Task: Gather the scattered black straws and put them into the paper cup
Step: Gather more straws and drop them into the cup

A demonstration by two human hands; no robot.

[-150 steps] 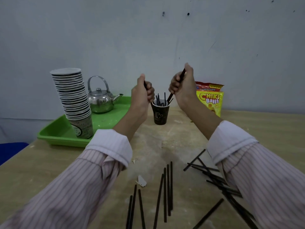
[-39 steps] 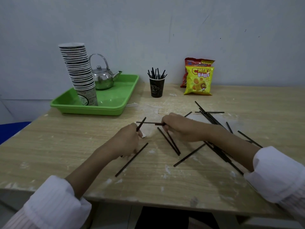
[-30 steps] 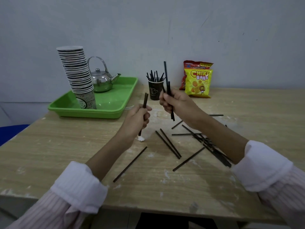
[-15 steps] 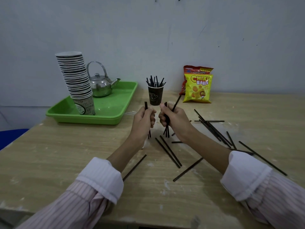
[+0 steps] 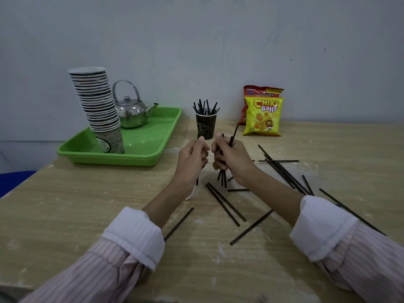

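Observation:
A dark paper cup (image 5: 205, 127) stands at the back middle of the table with several black straws sticking out of it. Just in front of it, my left hand (image 5: 192, 159) is closed around one black straw held upright, mostly hidden in the fist. Beside it, my right hand (image 5: 230, 157) grips a small bunch of black straws (image 5: 222, 178), their lower ends hanging below the fist. Several loose straws (image 5: 225, 203) lie on the wooden table under and to the right of my hands, with a denser pile (image 5: 284, 171) at the right.
A green tray (image 5: 153, 149) at the back left holds a tall stack of paper cups (image 5: 98, 106) and a metal kettle (image 5: 131, 112). Two snack bags (image 5: 262, 115) lean on the wall at the back right. A white scrap lies under my left wrist.
Both hands have stayed close together in front of the cup, holding their straws upright. The view has shifted slightly lower and closer.

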